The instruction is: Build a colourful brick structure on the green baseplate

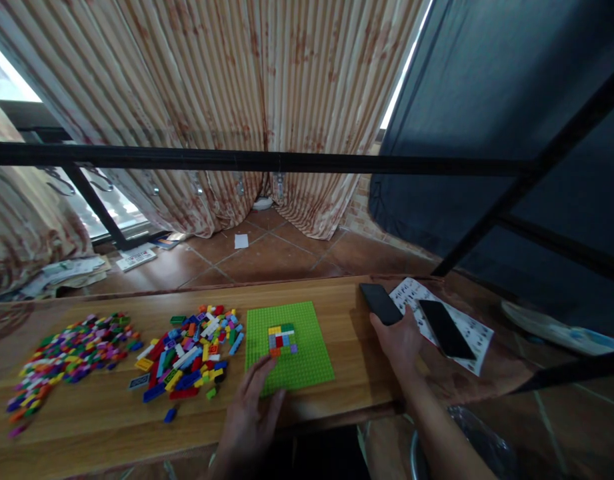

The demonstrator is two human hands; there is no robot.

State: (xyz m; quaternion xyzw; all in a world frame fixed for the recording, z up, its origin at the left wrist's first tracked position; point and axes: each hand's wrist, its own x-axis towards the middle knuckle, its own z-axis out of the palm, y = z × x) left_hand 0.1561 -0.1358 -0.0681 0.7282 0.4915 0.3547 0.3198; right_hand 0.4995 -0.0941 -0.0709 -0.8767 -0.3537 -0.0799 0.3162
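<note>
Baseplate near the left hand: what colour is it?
The baseplate is bright green, shown in the head view.

Bare left hand (251, 405) is pointing forward, thumb (277, 403) standing apart from fingers (259, 373); bare right hand (403, 337) is gripping, bare forearm (434, 413) extended.

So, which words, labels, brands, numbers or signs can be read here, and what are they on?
None can be read.
Printed sheet under the black phone: too small.
Booklet on the floor: print too blurred.
Paper pile at left: too blurred.
Dark device in the right hand: no lettering visible.
</note>
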